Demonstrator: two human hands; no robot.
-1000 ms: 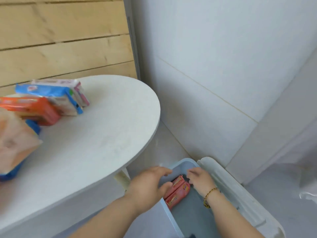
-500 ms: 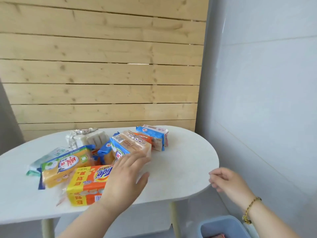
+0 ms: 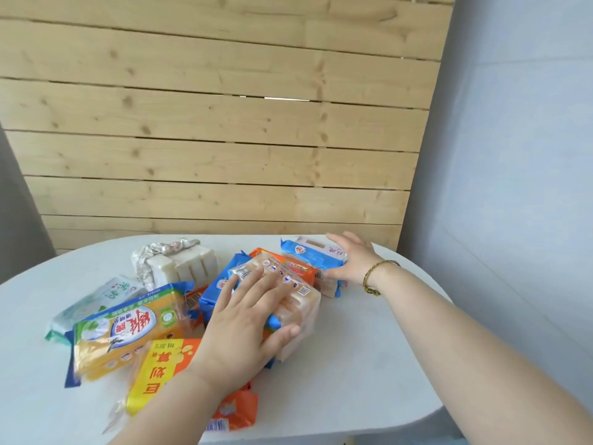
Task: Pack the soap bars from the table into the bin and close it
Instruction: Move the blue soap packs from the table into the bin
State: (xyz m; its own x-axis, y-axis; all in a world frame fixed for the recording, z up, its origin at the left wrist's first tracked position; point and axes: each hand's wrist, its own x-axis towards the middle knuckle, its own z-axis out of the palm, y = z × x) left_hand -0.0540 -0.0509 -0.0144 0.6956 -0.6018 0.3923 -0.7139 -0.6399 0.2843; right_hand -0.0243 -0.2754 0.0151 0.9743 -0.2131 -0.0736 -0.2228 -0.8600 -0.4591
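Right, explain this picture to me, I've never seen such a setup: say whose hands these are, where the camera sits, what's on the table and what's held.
There is no machine here. A person works bare-handed, and the one camera sits on their head, looking forward and down. On the white table lies a heap of wrapped soap packs, among them a yellow pack and white bars in crinkled wrap. The left hand lies over a clear-wrapped pale pack, thumb curled at its side, gripping it. The right hand, wearing a gold bracelet, clasps a blue-and-white pack. The bin is out of view.
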